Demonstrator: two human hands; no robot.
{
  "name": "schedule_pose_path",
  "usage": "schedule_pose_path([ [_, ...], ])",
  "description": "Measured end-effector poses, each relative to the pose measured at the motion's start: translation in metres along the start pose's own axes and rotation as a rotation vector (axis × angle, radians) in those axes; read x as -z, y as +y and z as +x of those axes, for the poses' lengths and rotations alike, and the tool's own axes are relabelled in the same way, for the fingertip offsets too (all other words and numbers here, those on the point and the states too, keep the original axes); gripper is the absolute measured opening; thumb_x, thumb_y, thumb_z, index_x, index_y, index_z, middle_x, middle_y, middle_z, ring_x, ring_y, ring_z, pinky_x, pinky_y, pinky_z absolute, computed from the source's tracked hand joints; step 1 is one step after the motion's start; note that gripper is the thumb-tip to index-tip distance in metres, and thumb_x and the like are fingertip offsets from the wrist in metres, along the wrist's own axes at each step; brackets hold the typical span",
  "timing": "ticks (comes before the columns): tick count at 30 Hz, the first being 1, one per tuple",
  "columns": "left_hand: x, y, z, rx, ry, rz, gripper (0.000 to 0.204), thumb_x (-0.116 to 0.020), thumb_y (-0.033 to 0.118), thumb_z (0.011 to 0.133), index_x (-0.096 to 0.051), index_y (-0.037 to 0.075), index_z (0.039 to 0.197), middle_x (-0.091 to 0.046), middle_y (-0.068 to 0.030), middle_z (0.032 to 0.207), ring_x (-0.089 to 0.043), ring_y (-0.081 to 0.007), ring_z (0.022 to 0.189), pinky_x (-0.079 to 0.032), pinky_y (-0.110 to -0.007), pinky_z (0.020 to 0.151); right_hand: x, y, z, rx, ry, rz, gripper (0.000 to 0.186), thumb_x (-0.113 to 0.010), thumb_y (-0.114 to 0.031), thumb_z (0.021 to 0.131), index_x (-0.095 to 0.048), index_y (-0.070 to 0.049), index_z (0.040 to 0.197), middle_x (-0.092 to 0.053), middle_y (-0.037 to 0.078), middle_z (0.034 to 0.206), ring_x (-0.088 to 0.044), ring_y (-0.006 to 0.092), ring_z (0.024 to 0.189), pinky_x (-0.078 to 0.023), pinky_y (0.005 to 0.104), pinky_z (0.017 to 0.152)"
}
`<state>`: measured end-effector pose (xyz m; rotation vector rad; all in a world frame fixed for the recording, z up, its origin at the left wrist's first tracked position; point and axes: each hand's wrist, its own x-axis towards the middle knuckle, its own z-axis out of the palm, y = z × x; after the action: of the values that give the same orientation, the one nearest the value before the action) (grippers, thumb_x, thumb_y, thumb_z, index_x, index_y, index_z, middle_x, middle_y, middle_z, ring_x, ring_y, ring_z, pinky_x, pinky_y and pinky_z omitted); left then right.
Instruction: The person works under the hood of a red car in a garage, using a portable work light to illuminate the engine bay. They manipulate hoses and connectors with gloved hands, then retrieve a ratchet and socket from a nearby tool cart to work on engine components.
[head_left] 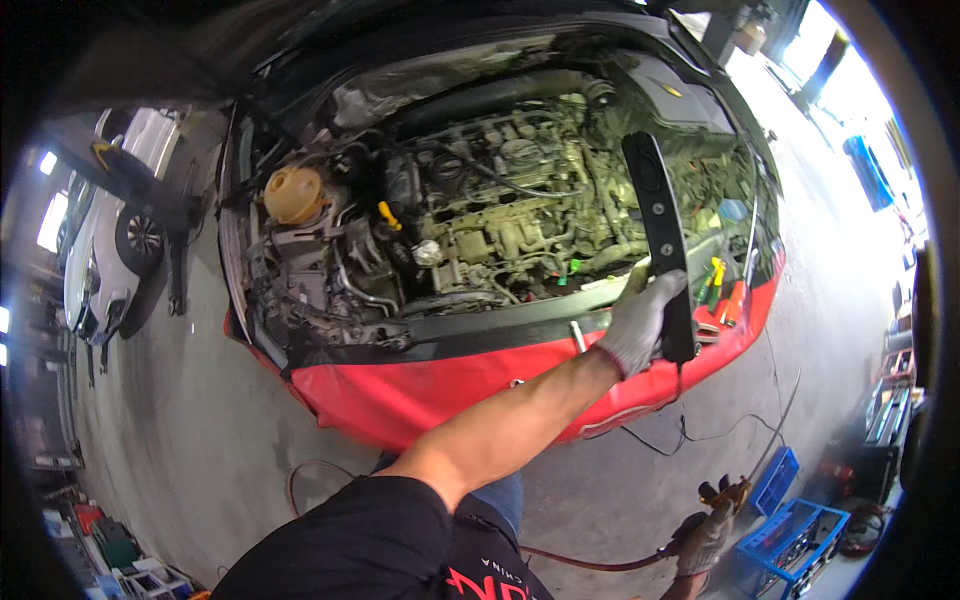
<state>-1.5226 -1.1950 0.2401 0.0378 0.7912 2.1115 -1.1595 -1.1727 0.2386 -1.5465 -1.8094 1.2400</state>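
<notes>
My left hand (645,325), in a grey-white glove, is closed round the lower part of a long flat black bar (658,215). It looks like a work light; its far side is hidden, and the engine (500,185) beside it is brightly lit. The bar stands nearly upright over the front right of the engine bay. Low on the right, away from the car, my gloved right hand (706,545) grips an air blow gun (728,490). Its long thin nozzle points up and right, and a reddish-brown hose (600,566) runs from it to the left.
A red cover (400,395) drapes the car's front edge, with yellow- and orange-handled tools (714,285) lying at its right. An orange-tan coolant tank (294,195) sits at the bay's left. Blue crates (795,540) stand near my right hand. A cable (690,440) trails over the floor.
</notes>
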Motion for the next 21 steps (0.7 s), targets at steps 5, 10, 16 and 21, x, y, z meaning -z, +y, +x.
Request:
schedule_pose_path([
  [5,0.117,0.118,-0.130,0.023,0.075,-0.001,0.037,-0.052,0.032,0.104,-0.057,0.002,0.124,-0.071,-0.0118,0.098,-0.071,-0.0213,0.074,-0.062,-0.037,0.063,-0.054,-0.081,0.000,0.026,-0.295,-0.099,0.064,-0.043,-0.052,0.106,-0.043,-0.009,0.153,-0.067,0.006,0.104,-0.047,0.0092,0.043,-0.037,0.0254,0.038],
  [10,0.230,0.241,-0.244,-0.151,0.315,0.415,0.041,-0.064,0.023,0.100,-0.051,0.006,0.135,-0.071,-0.0129,0.102,-0.070,-0.0214,0.075,-0.061,-0.036,0.063,-0.172,-0.208,-0.036,0.085,-0.573,-0.558,0.053,-0.055,-0.047,0.103,-0.055,-0.007,0.138,-0.068,0.012,0.090,-0.061,0.0191,0.068,-0.048,0.0351,0.057],
  [16,0.295,0.324,-0.299,-0.159,0.364,0.560,0.036,-0.067,0.012,0.093,-0.051,0.003,0.124,-0.070,-0.0116,0.094,-0.069,-0.0206,0.071,-0.059,-0.035,0.061,-0.396,-0.319,-0.058,0.179,-0.851,-1.319,0.081,-0.039,-0.066,0.100,-0.067,0.009,0.089,-0.070,0.027,0.084,-0.070,0.0396,0.086,-0.050,0.0477,0.079],
  [21,0.317,0.344,-0.313,-0.102,0.339,0.512,0.035,-0.066,0.005,0.091,-0.051,0.003,0.123,-0.069,-0.0101,0.092,-0.069,-0.0202,0.071,-0.059,-0.034,0.063,-0.515,-0.317,-0.070,0.180,-0.892,-1.416,0.070,-0.038,-0.066,0.099,-0.061,-0.012,0.136,-0.069,0.018,0.126,-0.069,0.0349,0.103,-0.050,0.0472,0.092],
])
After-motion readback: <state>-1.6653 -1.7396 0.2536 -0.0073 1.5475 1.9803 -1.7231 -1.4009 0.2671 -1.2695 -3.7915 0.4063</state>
